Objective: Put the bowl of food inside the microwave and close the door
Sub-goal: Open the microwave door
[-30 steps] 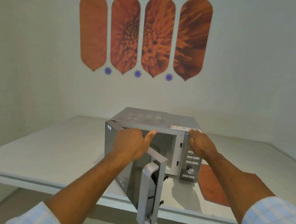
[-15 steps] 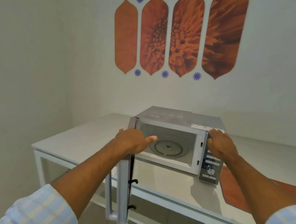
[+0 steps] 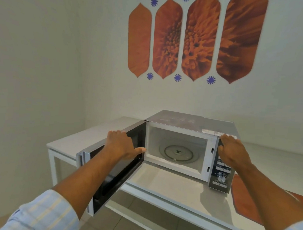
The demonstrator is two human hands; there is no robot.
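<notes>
Pale plain walls (image 3: 43,53) meeting in a corner. Four orange flower panels (image 3: 197,39) with small blue rosettes (image 3: 177,78) on the back wall. White-framed table (image 3: 92,135), orange mat (image 3: 245,202) on it, tiled floor (image 3: 139,220) beneath.

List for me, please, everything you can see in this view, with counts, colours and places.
microwave: one, silver, white inside, on the table by the back wall
microwave door: one, dark inner face with silver frame, swung wide open to the left
glass turntable: one, clear, on the cavity floor; nothing on it
control panel: one, dark with a silver knob, right of the cavity
table: one, white
mat: one, orange, on the table right of the microwave
wall panels: four, orange flower print, above the microwave
left hand: resting on the open door
right hand: flat on the microwave's top right front corner
</notes>
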